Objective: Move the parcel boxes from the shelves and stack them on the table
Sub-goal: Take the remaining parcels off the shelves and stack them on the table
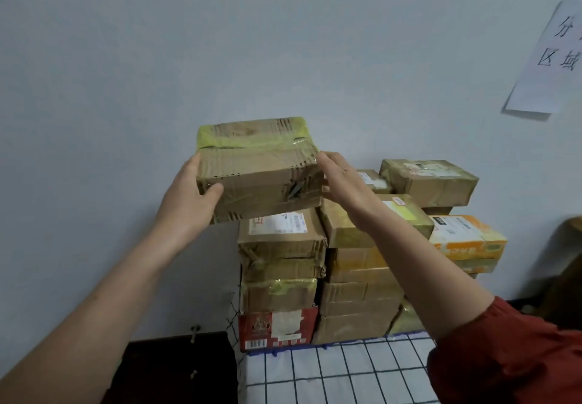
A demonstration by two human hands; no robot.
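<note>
Brown cardboard wrapped in shiny yellow-green tape makes up the flat parcel box [256,167] that the person holds up near the pale wall. Its long side runs left to right, with one hand at each end. The left hand [189,195] wraps round the left end, thumb on the front and fingers hidden behind. The right hand [343,183] presses flat on the right end, fingers nearly straight. Just under it sits the brown box with a white label [280,239], top of the left pile on the table with the checked cloth [346,372]. The held box hangs a bit left of that pile, so it likely needs to slide right before going down. Whether the two boxes touch is hard to tell.
</note>
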